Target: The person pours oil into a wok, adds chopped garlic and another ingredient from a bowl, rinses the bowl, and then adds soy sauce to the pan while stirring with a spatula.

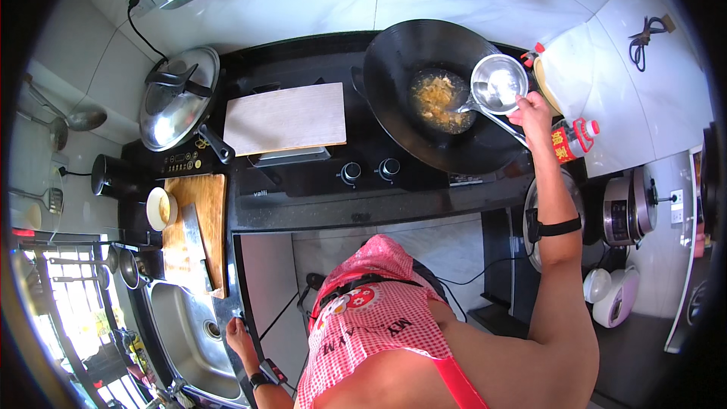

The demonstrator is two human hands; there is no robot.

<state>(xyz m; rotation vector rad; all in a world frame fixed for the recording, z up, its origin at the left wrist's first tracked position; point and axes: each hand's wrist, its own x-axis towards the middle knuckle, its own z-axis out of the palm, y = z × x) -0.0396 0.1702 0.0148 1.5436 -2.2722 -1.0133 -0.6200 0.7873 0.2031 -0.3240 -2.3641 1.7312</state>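
My right hand [533, 116] grips the rim of a shiny stainless steel bowl [500, 85], held above the right side of a large black wok [397, 91]. Egg-coloured food [440, 96] sits in liquid at the wok's bottom. The metal head of a wok utensil [468, 105] dips towards the food; its handle [505, 128] runs under the bowl to the wok's right rim. My left hand [239, 341] is low at the counter edge beside the stainless steel sink [187, 346]. Its fingers look curled, and whether they touch anything is unclear.
A rectangular board [287, 119] covers the left burner. Left of it stands a lidded pan [176, 105]. A cleaver [196, 238] and a small bowl [162, 208] rest on the wooden cutting board [216, 199]. A red-labelled bottle [571, 139] stands right of the wok, near a rice cooker [622, 210].
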